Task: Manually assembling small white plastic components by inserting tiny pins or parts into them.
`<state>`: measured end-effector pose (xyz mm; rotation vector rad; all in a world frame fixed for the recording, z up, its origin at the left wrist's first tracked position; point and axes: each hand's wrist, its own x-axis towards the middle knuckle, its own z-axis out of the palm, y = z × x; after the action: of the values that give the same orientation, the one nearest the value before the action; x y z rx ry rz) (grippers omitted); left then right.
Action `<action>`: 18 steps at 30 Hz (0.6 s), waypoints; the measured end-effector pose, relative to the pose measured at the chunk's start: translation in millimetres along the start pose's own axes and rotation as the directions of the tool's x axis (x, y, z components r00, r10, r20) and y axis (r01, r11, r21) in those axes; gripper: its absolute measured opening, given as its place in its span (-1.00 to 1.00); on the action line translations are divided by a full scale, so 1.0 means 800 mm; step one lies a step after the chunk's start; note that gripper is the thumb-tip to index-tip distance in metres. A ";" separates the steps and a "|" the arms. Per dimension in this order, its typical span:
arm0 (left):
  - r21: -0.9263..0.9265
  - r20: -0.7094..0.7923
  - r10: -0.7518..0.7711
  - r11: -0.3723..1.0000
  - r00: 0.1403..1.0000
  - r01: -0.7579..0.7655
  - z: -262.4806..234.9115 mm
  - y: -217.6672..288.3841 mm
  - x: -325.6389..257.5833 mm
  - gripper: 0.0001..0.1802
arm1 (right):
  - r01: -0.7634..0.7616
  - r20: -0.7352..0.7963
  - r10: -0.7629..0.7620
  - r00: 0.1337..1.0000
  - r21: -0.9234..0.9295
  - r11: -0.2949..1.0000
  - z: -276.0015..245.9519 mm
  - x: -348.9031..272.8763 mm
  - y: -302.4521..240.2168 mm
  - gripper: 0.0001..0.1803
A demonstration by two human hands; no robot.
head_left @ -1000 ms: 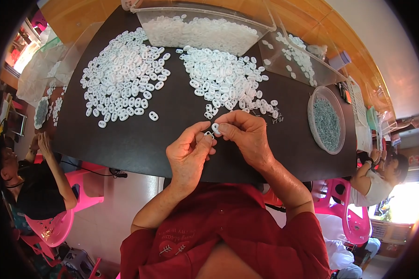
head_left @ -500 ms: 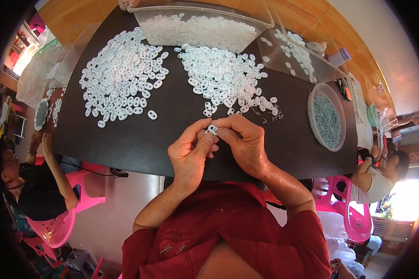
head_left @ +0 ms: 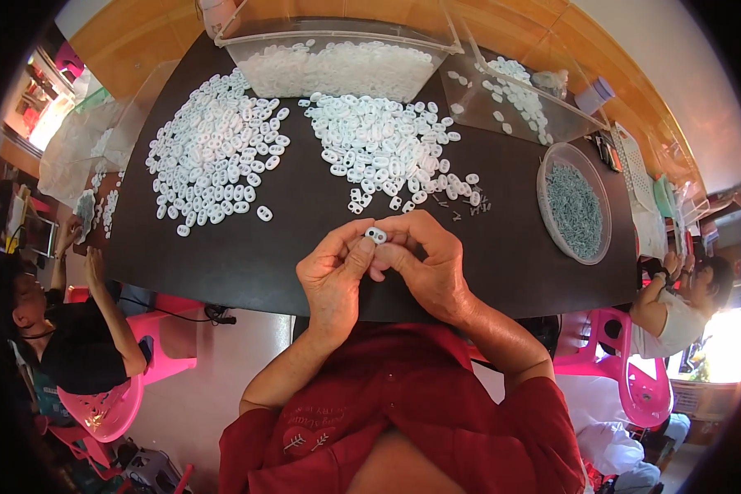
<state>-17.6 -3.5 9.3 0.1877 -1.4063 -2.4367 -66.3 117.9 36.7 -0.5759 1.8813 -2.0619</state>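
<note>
Between my two hands, near the table's front edge, is a small white oval plastic piece [head_left: 376, 235] with two dark holes. My left hand [head_left: 335, 276] pinches it from the left, thumb in front. On its other side my right hand [head_left: 424, 262] grips it with curled fingers; some fingertips are hidden behind the thumbs. Beyond my hands lies a pile of similar white plastic pieces [head_left: 379, 144]. A second pile of white oval pieces [head_left: 214, 152] spreads over the table's left half. A few small metal screws [head_left: 479, 203] are scattered right of the middle pile.
A clear bin [head_left: 337, 76] full of white pieces stands at the back, beside a clear tray [head_left: 469, 119]. A round tub [head_left: 605, 226] of screws sits at the right. Other people [head_left: 82, 321] work at both sides, near pink chairs [head_left: 169, 346].
The white piece has turned in my fingers, so its two-holed face now shows. My view has shifted slightly. The person at the left has moved one hand toward the small parts.
</note>
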 end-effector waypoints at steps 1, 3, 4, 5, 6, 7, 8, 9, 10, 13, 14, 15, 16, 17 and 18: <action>0.003 0.003 0.002 1.000 1.000 -0.002 0.002 0.001 0.001 -0.75 | 0.111 0.001 -0.114 0.993 -0.227 0.967 -0.004 -0.002 0.003 -0.78; -0.017 -0.020 -0.063 0.998 0.998 0.063 0.005 0.003 0.002 -0.77 | 0.215 0.025 -0.227 0.974 -0.439 0.872 -0.009 -0.002 0.002 -0.74; -0.014 -0.018 -0.061 0.998 0.998 0.060 0.007 0.004 0.002 -0.77 | 0.310 0.040 -0.339 0.940 -0.521 0.796 -0.010 -0.001 0.000 -0.70; -0.056 -0.029 -0.109 0.993 0.994 0.107 0.010 0.004 0.002 -0.79 | 0.393 0.066 -0.445 0.893 -0.596 0.700 -0.011 0.000 -0.002 -0.66; -0.099 -0.039 -0.158 0.983 0.987 0.154 0.013 0.005 0.002 -0.80 | 0.395 0.065 -0.448 0.892 -0.595 0.700 -0.012 -0.001 -0.002 -0.66; -0.097 -0.037 -0.156 0.984 0.987 0.152 0.016 0.008 0.001 -0.80 | 0.418 0.077 -0.482 0.873 -0.629 0.655 -0.013 -0.001 -0.001 -0.65; -0.122 -0.046 -0.189 0.976 0.981 0.182 0.020 0.012 0.000 -0.81 | 0.437 0.089 -0.515 0.852 -0.663 0.608 -0.014 -0.002 -0.001 -0.64; -0.148 -0.054 -0.222 0.966 0.974 0.212 0.024 0.016 0.000 -0.81 | 0.437 0.087 -0.517 0.851 -0.663 0.608 -0.016 -0.002 -0.001 -0.64; -0.146 -0.051 -0.222 0.966 0.974 0.212 0.026 0.019 -0.001 -0.81 | 0.477 0.118 -0.565 0.816 -0.689 0.545 -0.017 -0.001 -0.001 -0.64; -0.168 -0.055 -0.254 0.956 0.966 0.242 0.028 0.024 -0.005 -0.82 | 0.528 0.165 -0.624 0.764 -0.716 0.457 -0.020 -0.003 -0.001 -0.63; -0.138 -0.048 -0.235 0.964 0.971 0.226 0.027 0.024 -0.006 -0.82 | 0.543 0.180 -0.639 0.748 -0.720 0.433 -0.021 -0.004 0.000 -0.63; -0.108 -0.040 -0.214 0.972 0.976 0.209 0.026 0.025 -0.007 -0.83 | 0.544 0.180 -0.640 0.747 -0.719 0.433 -0.021 -0.005 0.001 -0.63; -0.107 -0.041 -0.212 0.973 0.976 0.207 0.026 0.024 -0.008 -0.83 | 0.559 0.183 -0.664 0.725 -0.720 0.411 -0.020 -0.006 0.001 -0.63; -0.085 -0.031 -0.187 0.979 0.982 0.184 0.025 0.024 -0.010 -0.83 | 0.573 0.186 -0.687 0.702 -0.721 0.390 -0.020 -0.007 0.002 -0.63; -0.065 -0.022 -0.162 0.985 0.987 0.160 0.025 0.024 -0.011 -0.83 | 0.576 0.188 -0.689 0.700 -0.719 0.390 -0.020 -0.007 0.002 -0.63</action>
<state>-10.9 7.0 35.4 0.3302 -1.3492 -2.5939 -69.0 134.8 33.3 -1.6286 2.9433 -1.5522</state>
